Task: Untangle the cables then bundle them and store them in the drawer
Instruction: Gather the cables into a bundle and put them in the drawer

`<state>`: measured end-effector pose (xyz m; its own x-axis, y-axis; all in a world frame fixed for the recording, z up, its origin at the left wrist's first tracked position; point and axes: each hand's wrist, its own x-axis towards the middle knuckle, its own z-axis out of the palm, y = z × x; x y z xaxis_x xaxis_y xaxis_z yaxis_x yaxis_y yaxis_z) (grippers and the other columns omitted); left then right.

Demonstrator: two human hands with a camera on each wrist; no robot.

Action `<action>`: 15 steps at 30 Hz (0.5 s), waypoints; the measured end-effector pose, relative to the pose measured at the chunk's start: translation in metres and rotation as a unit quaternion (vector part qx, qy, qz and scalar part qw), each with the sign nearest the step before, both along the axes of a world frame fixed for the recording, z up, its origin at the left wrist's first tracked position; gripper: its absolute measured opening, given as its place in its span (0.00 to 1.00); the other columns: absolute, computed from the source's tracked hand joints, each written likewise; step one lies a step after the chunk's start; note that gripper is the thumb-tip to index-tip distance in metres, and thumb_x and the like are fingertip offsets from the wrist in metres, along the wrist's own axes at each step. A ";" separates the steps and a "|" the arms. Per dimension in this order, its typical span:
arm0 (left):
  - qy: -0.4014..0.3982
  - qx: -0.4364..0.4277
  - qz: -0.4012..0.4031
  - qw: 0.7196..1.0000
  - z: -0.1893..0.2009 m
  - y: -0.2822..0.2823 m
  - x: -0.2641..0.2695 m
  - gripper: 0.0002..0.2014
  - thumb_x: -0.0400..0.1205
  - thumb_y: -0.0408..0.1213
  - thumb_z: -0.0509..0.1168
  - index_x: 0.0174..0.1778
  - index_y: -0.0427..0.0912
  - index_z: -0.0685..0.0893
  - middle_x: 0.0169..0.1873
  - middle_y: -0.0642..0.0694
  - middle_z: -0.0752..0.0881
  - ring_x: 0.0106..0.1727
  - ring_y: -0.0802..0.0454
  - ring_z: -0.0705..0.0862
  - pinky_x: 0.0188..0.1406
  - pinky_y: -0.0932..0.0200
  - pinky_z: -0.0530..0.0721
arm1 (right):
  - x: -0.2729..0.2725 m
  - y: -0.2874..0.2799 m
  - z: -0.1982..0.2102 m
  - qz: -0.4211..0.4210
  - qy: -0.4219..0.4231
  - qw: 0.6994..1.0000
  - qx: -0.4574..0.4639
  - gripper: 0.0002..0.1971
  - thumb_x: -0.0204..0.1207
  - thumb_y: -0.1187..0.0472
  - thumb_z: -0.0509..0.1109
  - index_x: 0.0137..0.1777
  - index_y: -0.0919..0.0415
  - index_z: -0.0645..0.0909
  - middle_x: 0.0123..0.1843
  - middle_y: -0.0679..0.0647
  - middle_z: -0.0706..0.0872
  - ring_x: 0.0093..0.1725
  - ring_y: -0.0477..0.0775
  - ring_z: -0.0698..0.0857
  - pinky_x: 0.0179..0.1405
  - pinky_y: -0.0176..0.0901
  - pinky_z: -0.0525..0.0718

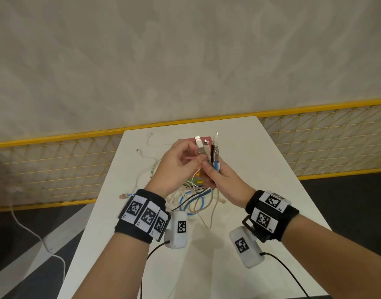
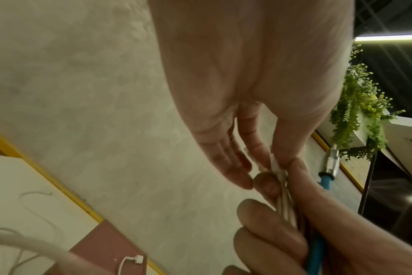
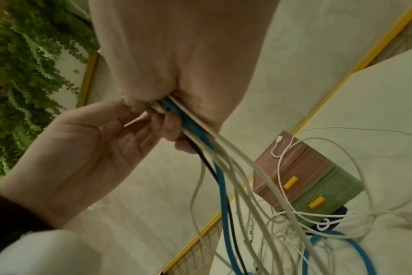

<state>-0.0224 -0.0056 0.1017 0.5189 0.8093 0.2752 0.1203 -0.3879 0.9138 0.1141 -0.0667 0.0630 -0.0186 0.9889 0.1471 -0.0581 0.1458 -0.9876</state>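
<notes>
- Right hand (image 1: 219,178) grips the cables (image 1: 209,152) upright, plugs toward twelve o'clock.
- Left hand (image 1: 176,167), at nine o'clock, pinches one plug (nearer hand for aligning).

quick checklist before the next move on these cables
1. Plug ends gathered in the right hand: ok, several plugs stand together above the fist.
2. Left hand on the plug it is adding: ok, fingertips pinch a white plug beside the bunch.
3. Cables untangled below the grip: not ok, loops still cross on the table.
4. All ends collected: not ok, loose ends lie on the table; one sits on the drawer unit.
5. Drawer open: not ok, the visible drawers look shut.
</notes>
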 end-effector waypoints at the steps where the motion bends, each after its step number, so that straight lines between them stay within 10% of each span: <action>1: -0.024 -0.015 -0.015 0.999 0.001 -0.001 -0.001 0.07 0.80 0.26 0.70 0.41 0.40 0.79 0.43 0.53 0.84 0.46 0.58 0.86 0.51 0.59 0.84 | 0.001 -0.001 0.000 -0.008 -0.007 1.000 0.005 0.10 0.85 0.54 0.55 0.58 0.57 0.74 0.31 0.50 0.71 0.28 0.46 0.70 0.29 0.39 0.72; 9: -0.077 -0.034 -0.033 0.996 0.005 -0.007 0.001 0.08 0.82 0.26 0.67 0.50 0.42 0.77 0.53 0.44 0.88 0.55 0.43 0.88 0.53 0.53 0.88 | 0.009 -0.009 0.003 -0.043 -0.005 0.999 0.013 0.09 0.86 0.61 0.55 0.58 0.61 0.75 0.32 0.56 0.74 0.26 0.48 0.74 0.32 0.40 0.76; 12: -0.088 -0.027 -0.071 0.993 0.007 -0.009 0.006 0.26 0.85 0.29 0.63 0.72 0.59 0.67 0.68 0.50 0.83 0.52 0.58 0.87 0.53 0.60 0.85 | 0.007 -0.010 -0.005 -0.022 -0.055 0.998 0.016 0.11 0.85 0.59 0.57 0.51 0.40 0.76 0.32 0.43 0.74 0.29 0.41 0.71 0.32 0.38 0.69; 15: -0.049 0.021 -0.045 0.998 0.011 -0.014 0.015 0.15 0.88 0.41 0.59 0.71 0.54 0.76 0.61 0.51 0.86 0.51 0.59 0.86 0.52 0.62 0.81 | 0.000 -0.013 -0.004 -0.002 -0.080 0.997 0.000 0.16 0.85 0.60 0.58 0.45 0.35 0.75 0.30 0.34 0.78 0.29 0.37 0.73 0.33 0.34 0.72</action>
